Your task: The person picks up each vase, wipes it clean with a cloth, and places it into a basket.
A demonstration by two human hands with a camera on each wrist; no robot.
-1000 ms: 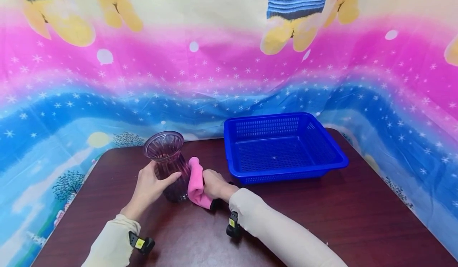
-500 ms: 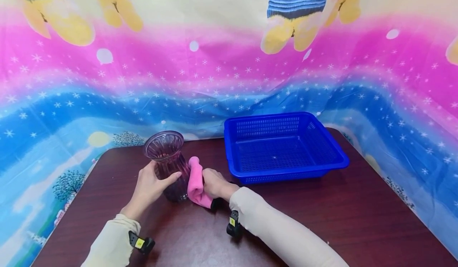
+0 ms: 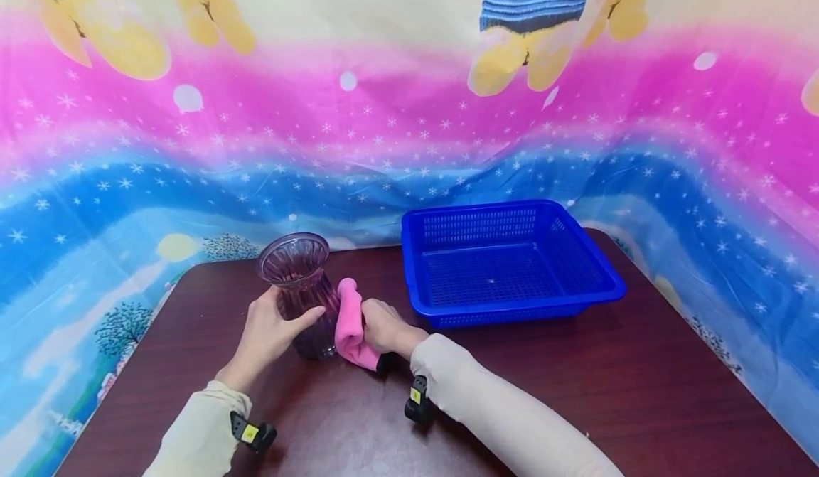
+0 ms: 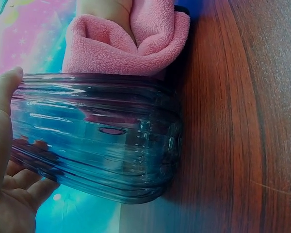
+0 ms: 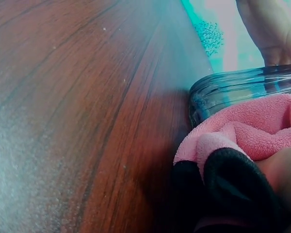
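A purple-tinted, ribbed glass vase with a flared rim stands on the table at the left of the head view. My left hand grips it from the left, thumb across the front and fingers round the far side. In the left wrist view those fingers show through and under the glass vase. My right hand holds a folded pink towel with a dark edge against the vase's right side. Most of the right fingers are hidden by the fluffy towel.
A blue plastic basket with slotted walls stands at the back right of the dark red wooden table. A printed cloth backdrop hangs behind the table and round its sides. Each sleeve carries a small black wrist camera.
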